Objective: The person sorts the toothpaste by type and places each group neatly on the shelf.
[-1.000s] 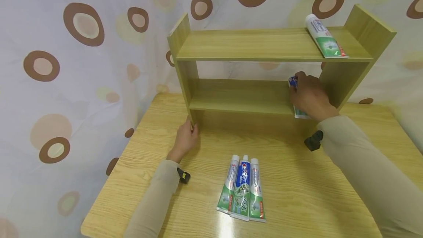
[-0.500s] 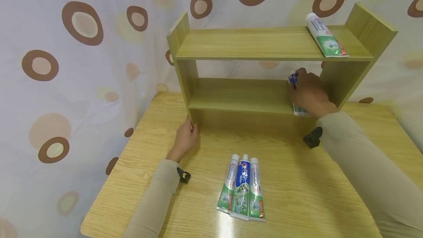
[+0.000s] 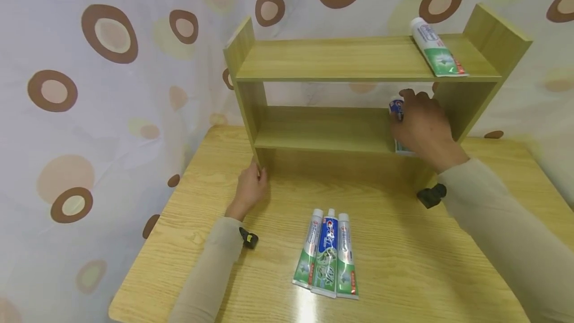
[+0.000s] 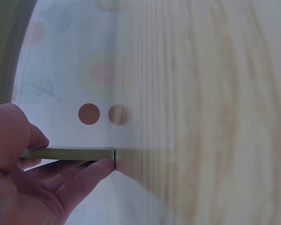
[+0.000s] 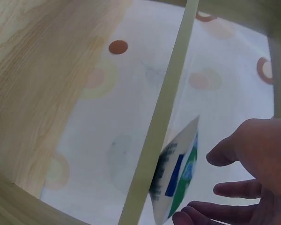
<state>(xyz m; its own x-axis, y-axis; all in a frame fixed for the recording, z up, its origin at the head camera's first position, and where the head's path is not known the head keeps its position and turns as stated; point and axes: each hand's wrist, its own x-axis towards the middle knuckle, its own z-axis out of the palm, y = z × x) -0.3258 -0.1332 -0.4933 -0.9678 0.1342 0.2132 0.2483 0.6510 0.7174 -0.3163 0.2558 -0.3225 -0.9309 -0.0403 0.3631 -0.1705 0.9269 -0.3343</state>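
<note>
My left hand (image 3: 248, 192) grips the lower left side panel of a two-tier wooden shelf (image 3: 323, 59); in the left wrist view thumb and fingers lie on either side of the panel's edge (image 4: 75, 153). On the right of the lower board, my right hand (image 3: 425, 126) is over a blue, white and green toothpaste tube (image 3: 396, 106), covering most of it. From the right wrist, that tube's flat end (image 5: 175, 176) juts past the board's edge, with thumb and index finger apart from it and another fingertip right at its border.
A white and green toothpaste tube (image 3: 437, 49) lies slanted on the top board's right side. On the wooden table (image 3: 403, 263), three tubes lie side by side in front of the shelf, a blue and green one (image 3: 326, 258) in the middle. Patterned cloth hangs behind.
The tube under my right hand has slid farther back on the lower board, so less of it overhangs. My left hand keeps its hold on the panel.
</note>
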